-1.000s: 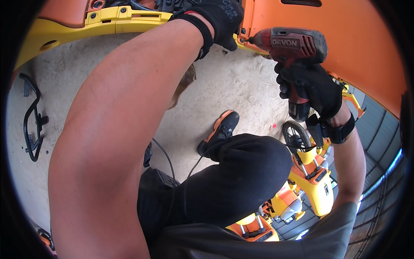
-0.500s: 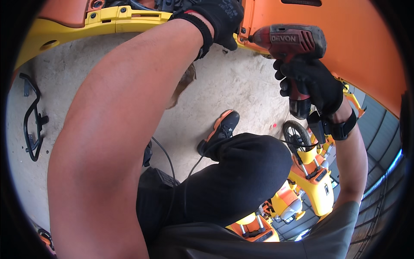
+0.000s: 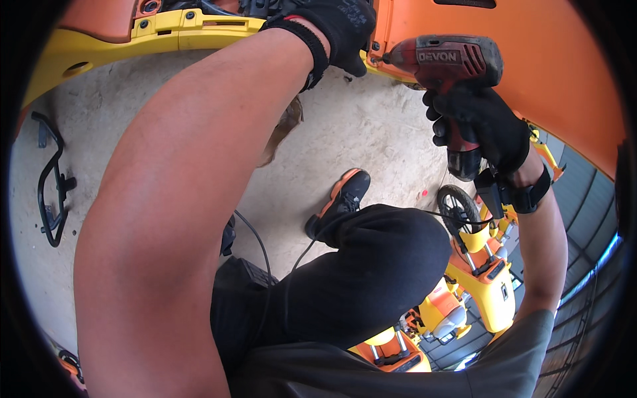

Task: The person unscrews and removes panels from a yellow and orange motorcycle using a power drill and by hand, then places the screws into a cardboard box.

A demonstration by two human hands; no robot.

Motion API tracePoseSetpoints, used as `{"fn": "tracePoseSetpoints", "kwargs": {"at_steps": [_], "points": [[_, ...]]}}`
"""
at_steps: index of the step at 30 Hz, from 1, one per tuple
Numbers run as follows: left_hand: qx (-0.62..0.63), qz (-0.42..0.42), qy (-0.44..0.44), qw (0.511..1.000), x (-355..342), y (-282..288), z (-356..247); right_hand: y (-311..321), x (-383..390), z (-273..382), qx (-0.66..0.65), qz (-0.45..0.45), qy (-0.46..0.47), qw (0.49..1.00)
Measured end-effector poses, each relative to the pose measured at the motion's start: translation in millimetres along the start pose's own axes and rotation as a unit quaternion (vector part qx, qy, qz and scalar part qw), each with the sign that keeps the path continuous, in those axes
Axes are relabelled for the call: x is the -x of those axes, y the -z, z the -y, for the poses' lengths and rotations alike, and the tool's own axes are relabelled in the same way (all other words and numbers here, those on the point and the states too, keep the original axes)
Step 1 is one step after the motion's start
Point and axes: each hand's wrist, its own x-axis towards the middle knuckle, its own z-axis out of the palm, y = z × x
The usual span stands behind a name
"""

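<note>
In the head view, your right hand is clenching the red cordless driver, its nose touching the orange panel. Your left hand is pressing the yellow frame, grasping nothing. You should be keeping the driver straight and pushing steadily.

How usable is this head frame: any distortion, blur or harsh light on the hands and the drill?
Head view: strong fisheye bending, dark rim at the corners; daylight is even, no glare; the left forearm looms large and hides much of the floor; the gloved left hand is cut by the top edge; the right hand and red drill are sharp.
</note>
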Motion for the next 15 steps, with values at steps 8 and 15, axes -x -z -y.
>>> {"fn": "tracePoseSetpoints", "kwargs": {"at_steps": [8,15], "points": [[-0.003,0.002,0.006,1.0,1,3,-2,6,-2,-3,0.034,0.023,0.013,0.999],[0.005,0.032,0.006,0.999,1,4,1,-1,-1,3,-0.012,0.005,0.02,1.0]]}}
